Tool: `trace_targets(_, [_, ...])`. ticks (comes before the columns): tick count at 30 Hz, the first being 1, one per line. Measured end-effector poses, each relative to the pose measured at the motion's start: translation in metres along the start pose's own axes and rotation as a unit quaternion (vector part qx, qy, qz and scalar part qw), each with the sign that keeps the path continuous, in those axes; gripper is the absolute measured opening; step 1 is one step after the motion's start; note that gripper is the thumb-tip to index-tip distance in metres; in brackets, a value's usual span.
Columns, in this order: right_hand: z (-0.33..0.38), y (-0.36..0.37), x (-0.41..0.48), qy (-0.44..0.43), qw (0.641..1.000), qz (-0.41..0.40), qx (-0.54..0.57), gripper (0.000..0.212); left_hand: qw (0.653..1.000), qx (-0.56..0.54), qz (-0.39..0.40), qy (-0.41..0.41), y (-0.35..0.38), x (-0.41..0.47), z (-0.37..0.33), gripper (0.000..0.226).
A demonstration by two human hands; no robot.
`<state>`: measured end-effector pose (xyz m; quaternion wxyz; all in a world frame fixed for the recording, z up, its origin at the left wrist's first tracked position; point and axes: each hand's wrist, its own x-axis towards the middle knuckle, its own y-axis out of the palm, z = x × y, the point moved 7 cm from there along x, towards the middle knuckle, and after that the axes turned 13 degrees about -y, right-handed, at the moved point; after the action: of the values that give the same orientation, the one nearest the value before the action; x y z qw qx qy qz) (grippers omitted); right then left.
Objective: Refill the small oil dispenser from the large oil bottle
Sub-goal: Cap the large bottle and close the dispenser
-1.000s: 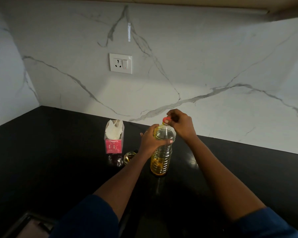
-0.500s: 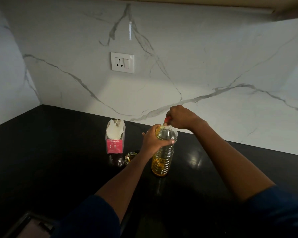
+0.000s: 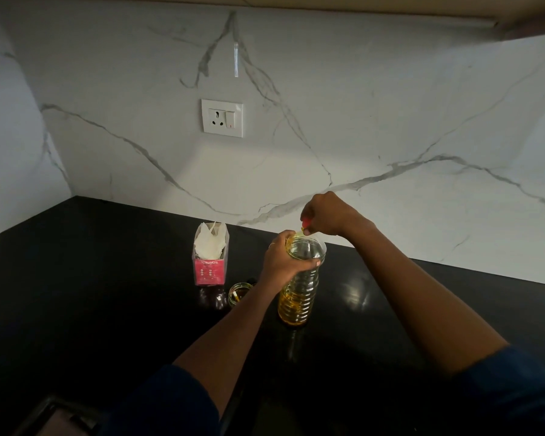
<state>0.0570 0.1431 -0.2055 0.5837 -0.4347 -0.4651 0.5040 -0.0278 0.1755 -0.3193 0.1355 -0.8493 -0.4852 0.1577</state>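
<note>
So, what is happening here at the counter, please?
A person is working on the large oil bottle, which stands upright on the black counter. The left hand grips its upper part, and the right hand pinches the red cap at its top; whether the cap is off, I cannot tell. The small oil dispenser stands left of the bottle, in front of a pink tissue box. Nothing is poured yet.

Ribbed clear oil bottle (image 3: 298,289) upright, oil low, red cap (image 3: 306,222) at neck, glass dispenser (image 3: 239,292) near its left
</note>
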Motion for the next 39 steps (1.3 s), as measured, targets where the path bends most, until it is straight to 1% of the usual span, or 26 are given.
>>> trace_targets(2, [-0.003, -0.002, 0.001, 0.028, 0.999, -0.016, -0.027, 0.037, 1.0, -0.001, -0.002, 0.005, 0.0, 0.001, 0.0, 0.084])
trace_targets(6, [0.002, -0.013, -0.006, 0.077, 0.988, -0.033, -0.13, 0.059, 1.0, -0.005, -0.008, 0.01, 0.0, 0.0, 0.0, 0.089])
trace_targets(8, [0.002, -0.016, -0.007, 0.093, 0.988, -0.029, -0.116, 0.065, 1.0, -0.008, -0.015, 0.006, 0.0, 0.0, 0.0, 0.089])
trace_targets(10, [0.001, -0.019, -0.006, 0.093, 0.993, -0.027, -0.061, 0.061, 1.0, -0.012, -0.014, 0.002, 0.001, 0.002, -0.001, 0.087])
trace_targets(13, [0.001, -0.018, -0.001, 0.051, 0.999, -0.004, -0.002, 0.04, 1.0, -0.019, -0.009, 0.002, 0.002, 0.004, -0.003, 0.086])
trace_targets(15, [0.0, -0.017, -0.001, 0.042, 0.999, -0.004, 0.016, 0.033, 1.0, -0.02, -0.009, 0.005, 0.003, 0.005, -0.005, 0.085])
trace_targets(18, [-0.008, -0.018, -0.001, 0.061, 0.998, -0.032, 0.011, 0.026, 1.0, -0.021, -0.008, 0.006, 0.006, 0.007, -0.007, 0.085])
trace_targets(23, [-0.022, -0.02, 0.0, 0.093, 0.994, -0.057, 0.019, 0.031, 1.0, -0.018, -0.005, 0.001, 0.008, 0.013, -0.009, 0.086])
trace_targets(26, [-0.024, -0.022, 0.002, 0.078, 0.994, -0.068, 0.04, 0.025, 1.0, -0.021, -0.007, -0.005, 0.01, 0.018, -0.01, 0.086])
trace_targets(28, [-0.022, -0.019, 0.004, 0.061, 0.995, -0.056, 0.051, 0.026, 1.0, -0.019, -0.006, -0.006, 0.012, 0.02, -0.01, 0.087])
trace_targets(32, [-0.027, -0.016, 0.006, 0.071, 0.995, -0.053, 0.052, 0.026, 1.0, -0.014, -0.01, -0.007, 0.016, 0.027, -0.01, 0.088])
trace_targets(36, [-0.033, -0.017, 0.006, 0.095, 0.993, -0.051, 0.054, 0.037, 1.0, -0.018, -0.007, -0.005, 0.018, 0.03, -0.009, 0.087])
trace_targets(39, [-0.032, -0.015, 0.007, 0.086, 0.993, -0.045, 0.06, 0.041, 1.0, -0.022, -0.009, -0.001, 0.018, 0.031, -0.009, 0.088])
